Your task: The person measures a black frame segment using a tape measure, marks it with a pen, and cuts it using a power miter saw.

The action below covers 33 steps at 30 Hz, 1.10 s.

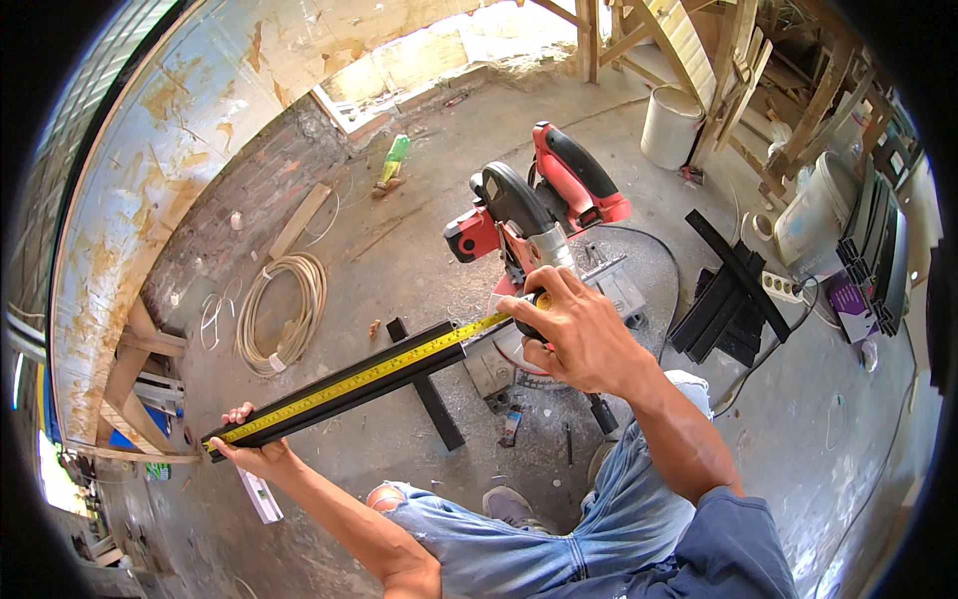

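A long black bar (329, 410) slants from my left side up to the base of a red and black miter saw (514, 225). Along its top lies the stretched yellow blade of a tape measure (399, 361). My left hand (257, 451) grips the bar's far-left end, its thumb by the end of the blade. At the saw base (487, 371), my right hand (591, 334) is closed round the tape measure's case, mostly hidden by the fingers. Beneath the bar, a short black piece (439, 414) lies crosswise on the floor.
A pale cable coil (315, 299) and a green bottle (396, 157) lie beyond the bar. To the right are stacked black offcuts (709, 317), a power strip (781, 288) and a dark cord. A white bucket (671, 130) stands behind the saw. A pale profile (261, 497) lies below my left hand.
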{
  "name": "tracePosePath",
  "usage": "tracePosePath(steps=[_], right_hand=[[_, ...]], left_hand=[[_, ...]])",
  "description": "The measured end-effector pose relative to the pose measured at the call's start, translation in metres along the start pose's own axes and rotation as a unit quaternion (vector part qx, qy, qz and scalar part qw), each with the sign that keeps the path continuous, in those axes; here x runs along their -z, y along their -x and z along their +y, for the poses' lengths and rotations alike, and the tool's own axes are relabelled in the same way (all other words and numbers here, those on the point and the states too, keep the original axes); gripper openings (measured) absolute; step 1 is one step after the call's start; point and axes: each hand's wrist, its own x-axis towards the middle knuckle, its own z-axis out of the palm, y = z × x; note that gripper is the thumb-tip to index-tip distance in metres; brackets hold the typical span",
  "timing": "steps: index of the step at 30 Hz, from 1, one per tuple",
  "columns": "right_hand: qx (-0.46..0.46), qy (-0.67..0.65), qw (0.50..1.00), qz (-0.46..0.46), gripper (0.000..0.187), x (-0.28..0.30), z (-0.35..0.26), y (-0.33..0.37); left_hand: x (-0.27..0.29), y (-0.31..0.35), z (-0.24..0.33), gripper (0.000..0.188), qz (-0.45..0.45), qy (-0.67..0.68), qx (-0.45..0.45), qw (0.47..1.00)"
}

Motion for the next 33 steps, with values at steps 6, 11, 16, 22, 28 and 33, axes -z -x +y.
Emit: tracePosePath(steps=[6,11,16,22,28,33], right_hand=[[0.003,0.004,1.0,0.001,0.053,0.0,0.001,0.0],[0.002,0.007,1.0,-0.001,0.053,-0.004,-0.003,-0.002],[0.0,0.006,1.0,-0.007,0.054,-0.008,-0.006,-0.004],[-0.024,-0.114,0.993,0.015,0.06,-0.031,0.012,0.012],[-0.062,-0.264,0.959,-0.086,0.042,-0.097,-0.013,0.021],[-0.155,-0.166,0.939,-0.26,0.04,-0.176,-0.018,0.07]], left_hand=[[0.003,-0.001,0.0,0.051,-0.006,0.009,0.002,1.0],[0.005,-0.001,0.002,0.052,-0.011,0.02,0.014,1.0],[0.01,-0.009,0.008,0.053,-0.032,0.007,0.006,0.999],[-0.009,0.003,-0.019,0.087,-0.065,-0.239,-0.093,0.964],[-0.023,0.0,-0.018,0.089,0.117,-0.336,-0.069,0.932],[-0.043,0.009,-0.031,0.087,0.172,-0.391,-0.139,0.893]])
